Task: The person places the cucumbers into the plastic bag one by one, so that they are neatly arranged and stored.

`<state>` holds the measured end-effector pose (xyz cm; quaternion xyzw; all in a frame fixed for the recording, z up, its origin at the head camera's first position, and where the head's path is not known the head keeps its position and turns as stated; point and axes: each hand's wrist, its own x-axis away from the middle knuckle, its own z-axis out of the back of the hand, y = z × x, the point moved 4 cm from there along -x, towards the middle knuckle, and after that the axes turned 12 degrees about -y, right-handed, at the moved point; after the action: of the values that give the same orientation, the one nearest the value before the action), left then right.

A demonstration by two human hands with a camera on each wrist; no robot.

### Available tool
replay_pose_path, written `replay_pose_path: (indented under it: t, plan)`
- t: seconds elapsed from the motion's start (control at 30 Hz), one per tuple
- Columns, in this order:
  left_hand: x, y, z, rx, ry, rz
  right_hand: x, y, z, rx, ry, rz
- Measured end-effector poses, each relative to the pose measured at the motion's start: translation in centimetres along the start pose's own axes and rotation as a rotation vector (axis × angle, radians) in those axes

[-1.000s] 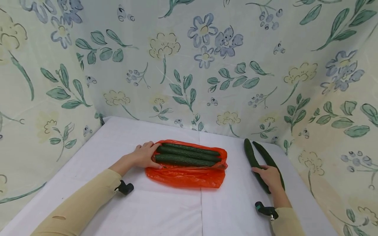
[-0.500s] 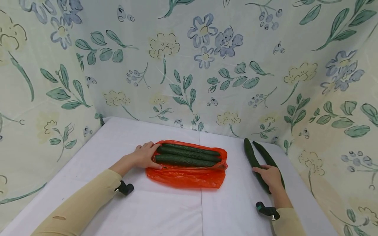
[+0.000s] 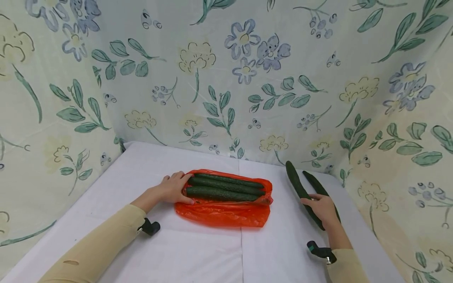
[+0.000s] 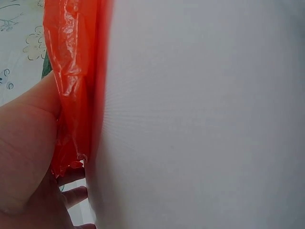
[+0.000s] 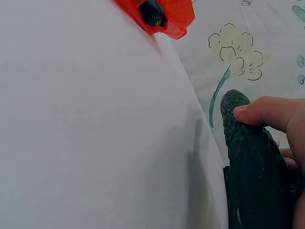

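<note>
A red plastic bag (image 3: 223,215) lies at mid-table with its mouth spread, and several cucumbers (image 3: 226,184) rest side by side in it. My left hand (image 3: 173,188) grips the bag's left end, thumb at the near edge and fingers over the far edge; the left wrist view shows red plastic (image 4: 76,86) beside the palm. At the right, my right hand (image 3: 323,208) grips a long dark green cucumber (image 3: 296,181), which looks slightly raised at its far end. In the right wrist view the thumb presses on its bumpy skin. Another cucumber (image 3: 315,182) lies just right of it, partly hidden by the hand.
A white cloth (image 3: 198,255) with a crease down the middle covers the table. Floral fabric (image 3: 219,78) hangs behind and on both sides of it. Black camera mounts sit on both wrists, the left mount (image 3: 150,227) and the right mount (image 3: 320,251).
The cucumber in my right hand has shifted left at its far end and away from the other cucumber, widening the gap between them. My left hand and the bag stay put.
</note>
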<state>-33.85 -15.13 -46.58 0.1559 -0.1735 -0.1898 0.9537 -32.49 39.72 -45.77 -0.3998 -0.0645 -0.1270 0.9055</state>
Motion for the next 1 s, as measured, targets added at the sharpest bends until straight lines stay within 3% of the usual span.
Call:
replay_pose_path:
  t: [0.53,1.0]
  plan:
    - [0.1,0.0,-0.1,0.001,0.002,0.005,0.7,-2.8,-0.1,0.063,-0.091,0.089]
    - [-0.1,-0.1,-0.2,-0.007,-0.006,0.017,1.6,-6.7,-0.6,0.083,-0.145,0.125]
